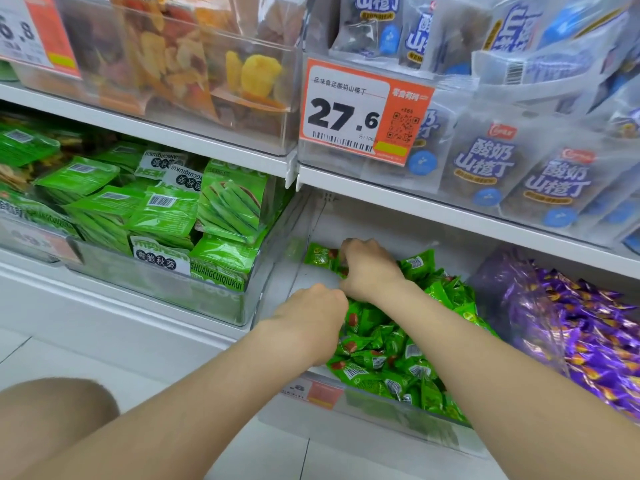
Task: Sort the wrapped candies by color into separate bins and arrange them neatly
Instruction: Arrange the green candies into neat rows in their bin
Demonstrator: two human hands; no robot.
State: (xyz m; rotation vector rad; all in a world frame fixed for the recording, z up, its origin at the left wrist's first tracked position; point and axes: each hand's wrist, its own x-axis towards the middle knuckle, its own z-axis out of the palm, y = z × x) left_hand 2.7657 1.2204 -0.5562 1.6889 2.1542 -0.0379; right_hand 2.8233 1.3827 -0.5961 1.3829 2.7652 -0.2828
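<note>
Two white shelves (433, 209) fill my view, and on them stand clear plastic bins with hard, shiny walls. On the lower shelf I see three bins side by side. The left one holds flat green packets (166, 209), glossy and square. The right one holds purple candies (588, 334) in crinkled foil with twisted ends. The middle bin (381, 415) is where both hands work. It holds the green candies (381, 358), small puffy pillow-shaped wrappers with a red picture, heaped loosely toward the right and near side. Its far left corner shows bare white floor.

My left hand (310, 315) lies on the near left edge of the green heap, knuckles up. Its fingers bend down into the wrappers and are hidden, so I cannot tell if they hold something. My right hand (369, 268) is farther in, just beyond the left one. Its fingers are curled and they pinch the right end of a single green candy (319, 256), which lies at the far left of the bin, apart from the heap.
</note>
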